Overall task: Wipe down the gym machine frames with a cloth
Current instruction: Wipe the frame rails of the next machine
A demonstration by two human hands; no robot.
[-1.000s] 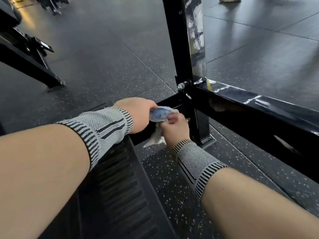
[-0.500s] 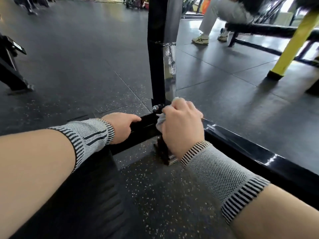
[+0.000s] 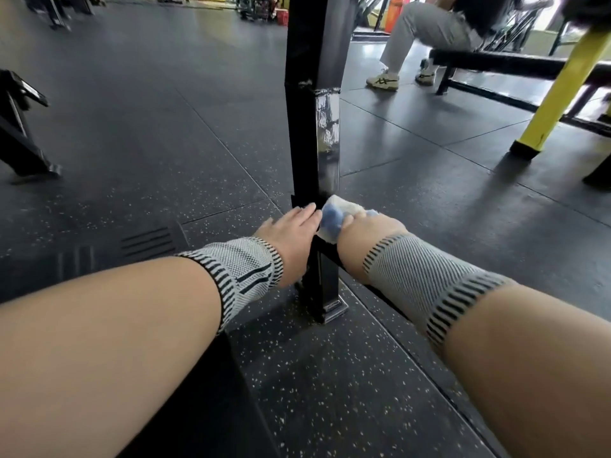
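Observation:
A black upright post (image 3: 312, 94) of the gym machine frame rises from the floor in front of me, with a shiny wet-looking patch on its right face. A low black cross bar (image 3: 325, 259) meets it at the base. My right hand (image 3: 367, 233) grips a bunched blue and white cloth (image 3: 335, 216) against the foot of the post. My left hand (image 3: 291, 233) rests with straight fingers on the joint just left of the cloth. Both wrists wear grey knitted sleeves.
Speckled black rubber flooring (image 3: 165, 143) surrounds the frame. A black machine leg (image 3: 20, 140) stands at the left. At the right are a yellow post (image 3: 558, 90) and a black bench (image 3: 496, 61) with a seated person (image 3: 429, 31) on it.
The view has tilted up, showing more of the room. My right hand now holds the cloth at the foot of the post. My left hand has slid along the bar up to the joint.

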